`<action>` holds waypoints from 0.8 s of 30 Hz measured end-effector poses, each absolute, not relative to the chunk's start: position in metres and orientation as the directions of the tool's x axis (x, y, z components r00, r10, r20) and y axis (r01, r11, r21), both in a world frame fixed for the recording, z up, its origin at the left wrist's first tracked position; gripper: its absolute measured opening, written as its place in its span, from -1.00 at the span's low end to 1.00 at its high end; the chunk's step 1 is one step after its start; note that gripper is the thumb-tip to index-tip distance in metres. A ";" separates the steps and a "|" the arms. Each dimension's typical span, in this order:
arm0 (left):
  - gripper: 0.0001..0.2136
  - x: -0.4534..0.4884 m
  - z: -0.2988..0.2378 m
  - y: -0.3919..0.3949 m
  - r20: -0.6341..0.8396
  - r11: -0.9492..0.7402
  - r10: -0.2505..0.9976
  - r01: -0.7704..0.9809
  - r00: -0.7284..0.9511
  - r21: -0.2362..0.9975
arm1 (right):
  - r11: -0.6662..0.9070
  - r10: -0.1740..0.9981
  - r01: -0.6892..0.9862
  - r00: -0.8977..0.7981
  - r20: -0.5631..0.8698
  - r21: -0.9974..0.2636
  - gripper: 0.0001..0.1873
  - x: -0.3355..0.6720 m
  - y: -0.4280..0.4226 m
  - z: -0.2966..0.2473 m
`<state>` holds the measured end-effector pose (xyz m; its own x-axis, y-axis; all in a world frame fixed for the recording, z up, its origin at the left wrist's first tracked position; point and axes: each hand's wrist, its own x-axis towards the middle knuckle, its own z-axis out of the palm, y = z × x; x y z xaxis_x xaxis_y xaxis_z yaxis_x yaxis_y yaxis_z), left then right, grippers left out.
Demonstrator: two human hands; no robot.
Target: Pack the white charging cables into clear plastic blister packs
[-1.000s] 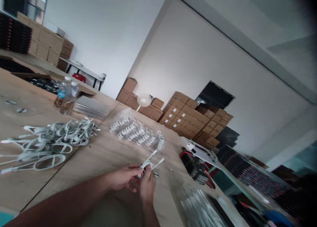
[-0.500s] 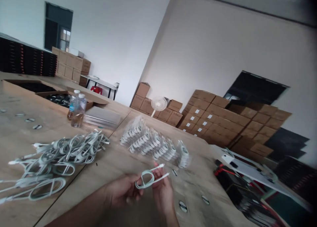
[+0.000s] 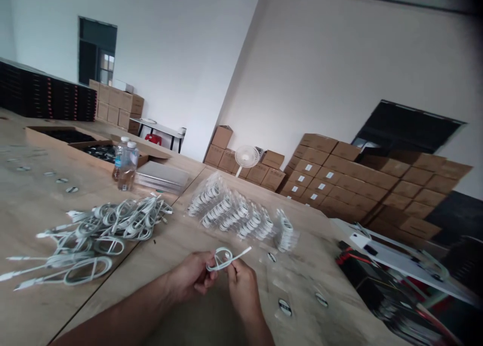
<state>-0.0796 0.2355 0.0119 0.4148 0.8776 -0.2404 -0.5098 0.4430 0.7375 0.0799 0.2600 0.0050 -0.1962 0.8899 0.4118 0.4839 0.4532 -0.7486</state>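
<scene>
A white cable (image 3: 222, 266), wound into a small coil, is held between my two hands above the wooden table. My left hand (image 3: 194, 274) pinches the left side of the loop. My right hand (image 3: 242, 284) has its thumb and fingers closed on the cable's right side, with one connector end sticking out beyond them to the upper right. The other end is partly hidden near the right fingers. To the left lies a tangled pile of white cables (image 3: 121, 222). Beyond my hands, several bagged cable coils (image 3: 232, 212) lie in a row.
Two plastic bottles (image 3: 128, 167) stand beside a stack of silvery flat packs (image 3: 162, 177) and open cartons (image 3: 75, 147) of black items. Small bags with oval labels (image 3: 285, 307) lie at right. A white fan (image 3: 247, 157) and stacked cardboard boxes (image 3: 339, 172) stand beyond the table.
My right hand has turned from palm-up with spread fingers to a closed grip on the cable. One connector end has swung inward. The view has shifted slightly.
</scene>
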 end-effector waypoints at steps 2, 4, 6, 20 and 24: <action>-0.75 -0.077 0.011 0.237 -0.275 0.463 0.871 -0.498 0.406 0.733 | 0.458 0.885 0.498 -0.177 0.431 -0.736 -0.69 0.080 0.259 0.007; -0.73 -0.074 0.010 0.239 -0.262 0.436 0.889 -0.523 0.375 0.733 | 0.446 0.885 0.493 -0.116 0.451 -0.747 -0.64 0.079 0.258 0.008; -0.70 -0.071 0.010 0.240 -0.238 0.394 0.912 -0.555 0.333 0.733 | 0.432 0.867 0.490 0.006 0.498 -0.757 -0.58 0.078 0.256 0.008; -0.59 -0.067 -0.007 0.243 -0.146 0.191 0.974 -0.272 0.175 0.943 | 0.588 0.568 0.709 -0.018 0.823 -0.390 -0.71 0.080 0.248 0.024; -0.55 -0.064 -0.007 0.241 -0.089 0.129 0.981 -0.241 0.173 0.962 | 0.503 0.688 0.458 0.300 0.661 -0.733 -0.65 0.079 0.248 0.030</action>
<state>-0.0637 0.2410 -0.0069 0.1727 0.9810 -0.0888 -0.2408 0.1295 0.9619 0.0792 0.2477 0.0298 0.3003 0.6880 0.6606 0.4582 0.5034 -0.7326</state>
